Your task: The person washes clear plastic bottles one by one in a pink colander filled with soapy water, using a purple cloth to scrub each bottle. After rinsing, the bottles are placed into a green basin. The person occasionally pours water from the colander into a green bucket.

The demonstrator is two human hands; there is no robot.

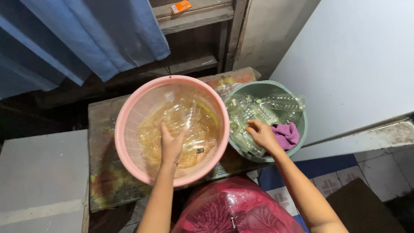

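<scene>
A pink mesh basket (129,108) sits on a low wooden table (101,125) and holds several clear plastic bottles (189,116). My left hand (171,144) reaches into it, fingers spread over the bottles. To the right stands a pale green basin (267,85) with more clear plastic bottles (280,103) and a purple cloth (286,134). My right hand (263,136) is inside the basin, fingers curled around one clear bottle (248,144) near the front rim.
A red patterned cloth (235,209) covers my lap below the basket. A white surface (41,172) lies at the left, a white panel (358,60) at the right. Blue curtain (86,39) and wooden shelves (194,17) stand behind the table.
</scene>
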